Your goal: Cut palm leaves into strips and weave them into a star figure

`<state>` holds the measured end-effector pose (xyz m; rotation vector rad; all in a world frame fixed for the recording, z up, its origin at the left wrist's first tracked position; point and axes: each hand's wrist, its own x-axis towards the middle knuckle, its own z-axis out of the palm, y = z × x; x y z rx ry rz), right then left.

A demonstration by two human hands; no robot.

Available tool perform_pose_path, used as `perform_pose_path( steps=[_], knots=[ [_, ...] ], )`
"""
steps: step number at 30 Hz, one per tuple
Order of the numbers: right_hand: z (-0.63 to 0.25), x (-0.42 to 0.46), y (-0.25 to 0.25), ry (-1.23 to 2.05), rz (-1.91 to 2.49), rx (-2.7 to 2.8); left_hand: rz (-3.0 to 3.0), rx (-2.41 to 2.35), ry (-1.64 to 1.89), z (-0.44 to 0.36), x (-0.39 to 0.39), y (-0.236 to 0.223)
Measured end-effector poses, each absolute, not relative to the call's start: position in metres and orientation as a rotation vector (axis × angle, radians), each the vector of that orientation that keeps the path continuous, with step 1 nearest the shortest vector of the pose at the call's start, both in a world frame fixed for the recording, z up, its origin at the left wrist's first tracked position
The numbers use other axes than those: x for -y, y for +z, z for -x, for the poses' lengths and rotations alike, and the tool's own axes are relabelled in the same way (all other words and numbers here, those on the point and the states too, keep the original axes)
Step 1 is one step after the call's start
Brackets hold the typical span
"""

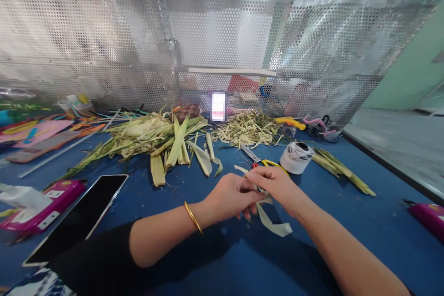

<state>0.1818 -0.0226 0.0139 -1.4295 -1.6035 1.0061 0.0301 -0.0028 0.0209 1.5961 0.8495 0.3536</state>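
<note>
My left hand (231, 196) and my right hand (274, 185) meet over the blue table (166, 249), both closed around a pale strip of corn husk (274, 224). The strip's loose end curls down below my fingers, and a shorter tip pokes out above them. Its middle is hidden by the fingers. Just beyond my right hand lie scissors (249, 153) with yellow and red handles. A spool of white string (296, 157) stands close by on the right.
Behind my hands lie a heap of corn husks (138, 134) and a pile of thin shreds (248, 130). Husk pieces (342, 171) rest at the right. A black-screened tablet (79, 217) and a magenta power strip (65, 189) lie left. A perforated metal screen (222, 32) closes the back.
</note>
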Motion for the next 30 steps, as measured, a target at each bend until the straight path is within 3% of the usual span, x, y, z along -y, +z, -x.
perform_pose_path(
  steps=[3,6,15,24,30],
  knots=[
    [-0.176,0.025,0.014,1.037,1.370,1.415,-1.574,-0.887,0.302,-0.032,0.003,0.016],
    [-0.175,0.030,0.018,0.788,1.373,1.412,-1.484,-0.936,0.312,-0.031,-0.002,0.014],
    [-0.166,0.047,0.014,-0.551,1.238,1.946,-0.999,-0.953,0.578,-0.025,-0.016,0.023],
    [-0.155,0.046,0.005,-0.696,1.196,2.023,-0.824,-0.857,0.745,-0.026,-0.024,0.021],
    [-0.158,0.040,0.000,-0.737,1.277,2.086,-0.742,-0.849,0.673,-0.023,-0.027,0.026]
  ],
)
